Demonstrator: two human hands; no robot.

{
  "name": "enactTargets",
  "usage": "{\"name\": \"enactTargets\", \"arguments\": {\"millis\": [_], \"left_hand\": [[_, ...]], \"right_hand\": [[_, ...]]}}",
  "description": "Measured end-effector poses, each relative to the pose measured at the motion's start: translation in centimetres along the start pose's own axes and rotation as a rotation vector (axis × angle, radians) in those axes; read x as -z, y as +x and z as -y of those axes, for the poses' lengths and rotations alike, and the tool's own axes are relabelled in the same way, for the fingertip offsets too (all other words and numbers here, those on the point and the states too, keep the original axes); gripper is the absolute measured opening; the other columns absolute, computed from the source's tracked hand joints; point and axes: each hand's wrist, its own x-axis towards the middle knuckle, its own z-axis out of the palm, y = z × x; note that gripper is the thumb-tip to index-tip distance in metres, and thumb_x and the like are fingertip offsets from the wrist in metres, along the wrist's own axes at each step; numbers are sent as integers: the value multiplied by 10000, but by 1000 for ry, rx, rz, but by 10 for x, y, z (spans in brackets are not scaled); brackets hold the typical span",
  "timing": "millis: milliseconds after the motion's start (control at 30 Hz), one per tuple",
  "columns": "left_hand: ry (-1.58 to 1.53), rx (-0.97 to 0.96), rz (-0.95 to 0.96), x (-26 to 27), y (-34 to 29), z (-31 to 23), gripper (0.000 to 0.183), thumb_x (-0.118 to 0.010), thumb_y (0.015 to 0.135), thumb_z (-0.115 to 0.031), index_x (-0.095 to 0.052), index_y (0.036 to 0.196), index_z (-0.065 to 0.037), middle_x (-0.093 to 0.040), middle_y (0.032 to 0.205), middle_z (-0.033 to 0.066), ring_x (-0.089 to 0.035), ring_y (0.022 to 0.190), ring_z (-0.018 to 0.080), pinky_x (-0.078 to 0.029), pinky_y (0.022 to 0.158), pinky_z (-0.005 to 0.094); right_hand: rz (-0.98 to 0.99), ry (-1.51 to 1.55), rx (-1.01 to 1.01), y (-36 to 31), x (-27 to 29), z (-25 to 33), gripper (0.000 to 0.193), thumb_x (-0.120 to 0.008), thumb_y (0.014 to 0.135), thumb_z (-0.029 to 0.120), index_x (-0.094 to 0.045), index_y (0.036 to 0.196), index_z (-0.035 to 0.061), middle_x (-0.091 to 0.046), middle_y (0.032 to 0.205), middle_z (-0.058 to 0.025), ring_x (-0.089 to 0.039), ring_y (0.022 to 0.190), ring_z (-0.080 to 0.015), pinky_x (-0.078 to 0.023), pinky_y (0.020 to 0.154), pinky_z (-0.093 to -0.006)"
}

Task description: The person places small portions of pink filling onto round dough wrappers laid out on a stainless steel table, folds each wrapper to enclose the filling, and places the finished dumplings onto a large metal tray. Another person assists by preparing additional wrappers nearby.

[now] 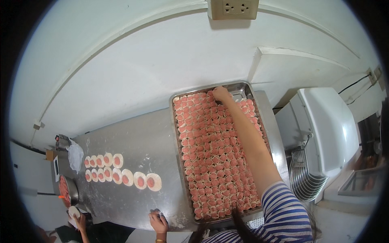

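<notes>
Head view, right hand [221, 94] at the far end of the tray [243, 86], grip hidden, dumplings [214, 150] in close rows there, left hand [158, 222] at the table's [137, 133] near edge, grip unclear, filled wrappers [140, 180] beyond it.

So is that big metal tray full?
Not quite: rows of filled dough pieces cover most of the tray, but an uncovered patch shows at its upper right corner.
</notes>
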Motion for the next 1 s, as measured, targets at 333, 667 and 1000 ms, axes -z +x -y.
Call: {"name": "enactTargets", "arguments": {"millis": [333, 667, 1000], "left_hand": [[-10, 0, 3, 0, -1, 4, 230, -515, 775, -93, -488, 987, -10, -495, 933, 189, -520, 829, 385, -426, 717, 449], [-23, 3, 39, 4, 6, -5, 227, -506, 797, -86, -471, 996, 17, -480, 952, 206, -510, 845, 389, -428, 735, 440], [-22, 31, 2, 2, -2, 5, 229, -527, 760, -81, -507, 977, -10, -508, 960, 204, -529, 848, 396, -441, 740, 455]], "right_hand": [[80, -155, 234, 9, 5, -3, 458, -546, 851, 460, -697, 922, 32, -645, 1030, -217, -601, 980, -404, -471, 869, -452], [-12, -64, -10, 7, -1, -5, 527, -622, 766, 459, -677, 951, -32, -624, 1070, -259, -595, 1036, -392, -464, 898, -438], [-165, 44, -49, 14, -10, -20, 267, -600, 764, 252, -709, 885, 40, -658, 953, -229, -630, 945, -385, -503, 822, -417]]}}
